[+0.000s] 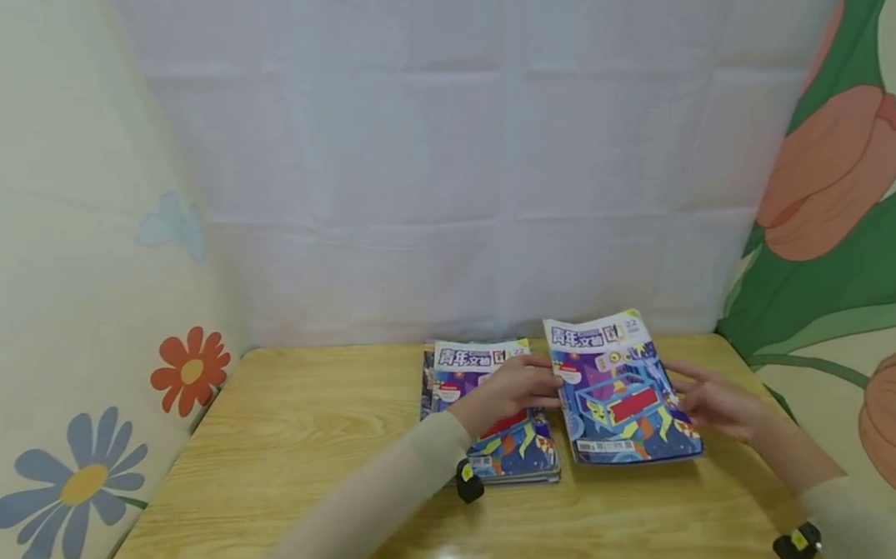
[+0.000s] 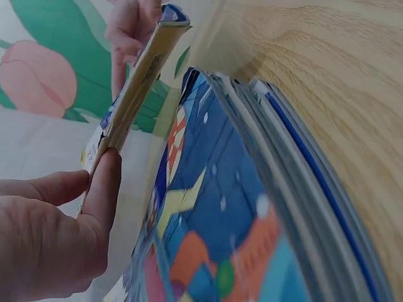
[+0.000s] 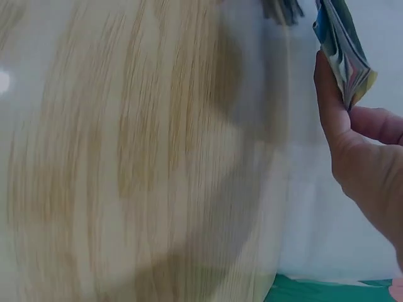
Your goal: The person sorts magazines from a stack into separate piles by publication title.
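Observation:
A magazine [image 1: 623, 387] with a purple and blue cover is held up off the table, tilted, to the right of a stack of magazines. My left hand [image 1: 509, 392] pinches its left edge, the spine side in the left wrist view, between thumb and fingers. At the opposite edge my right hand [image 1: 720, 401] grips the page side, with thumb and fingers on either face in the right wrist view. Below and beside my left hand lies the magazine stack [image 1: 518, 462], whose top cover matches the held one. Part of that cover is hidden behind my left hand and forearm.
The wooden table [image 1: 314, 424] reaches back to a white cloth [image 1: 378, 160] hanging behind it. Painted panels with flowers stand at the left and right. A small black wrist device [image 1: 469, 482] sits on my left sleeve, and another [image 1: 797, 546] on the right.

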Motion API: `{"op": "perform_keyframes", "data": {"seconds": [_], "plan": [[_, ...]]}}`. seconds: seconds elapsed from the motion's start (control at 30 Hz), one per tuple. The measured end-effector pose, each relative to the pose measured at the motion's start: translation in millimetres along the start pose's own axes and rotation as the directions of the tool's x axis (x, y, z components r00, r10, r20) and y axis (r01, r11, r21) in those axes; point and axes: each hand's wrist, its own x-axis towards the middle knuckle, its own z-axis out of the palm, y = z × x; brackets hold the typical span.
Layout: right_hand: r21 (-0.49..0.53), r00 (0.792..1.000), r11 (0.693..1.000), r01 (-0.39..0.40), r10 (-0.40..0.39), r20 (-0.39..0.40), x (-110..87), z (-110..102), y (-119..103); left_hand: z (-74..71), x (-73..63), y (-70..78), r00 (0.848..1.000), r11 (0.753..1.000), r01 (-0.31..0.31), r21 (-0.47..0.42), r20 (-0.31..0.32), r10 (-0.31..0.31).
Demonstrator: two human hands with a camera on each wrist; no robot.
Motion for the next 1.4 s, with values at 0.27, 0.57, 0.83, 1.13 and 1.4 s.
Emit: {"op": "perform_keyframes", "data": {"seconds": [0.27, 0.57, 0.83, 1.13, 1.4], "plan": [[-0.111, 0.999, 0.994, 0.008, -0.013, -0.046, 2.6, -18, 0, 28.0, 23.8, -11.5, 0.996, 0.999, 0.015, -0.035, -0.085, -0.018], [-0.217, 0.995, 0.976, 0.018, -0.040, -0.096, 8.0, -24, -1, 45.9, 40.3, -20.8, 0.984, 0.998, 0.051, -0.039, -0.166, -0.056], [-0.359, 0.986, 0.933, -0.015, -0.045, -0.158, 1.0, -28, -4, 58.1, 37.5, -13.4, 0.959, 0.997, 0.078, -0.008, -0.271, -0.077], [-0.695, 0.971, 0.718, -0.036, -0.140, -0.194, -11.4, -14, -18, 60.7, 29.0, 2.7, 0.970, 0.937, 0.106, 0.334, -0.241, -0.024], [-0.705, 0.962, 0.710, -0.009, -0.186, -0.200, -16.3, 12, -21, 49.2, 0.8, 13.2, 0.999, 0.922, -0.001, 0.387, -0.045, 0.021]]}}
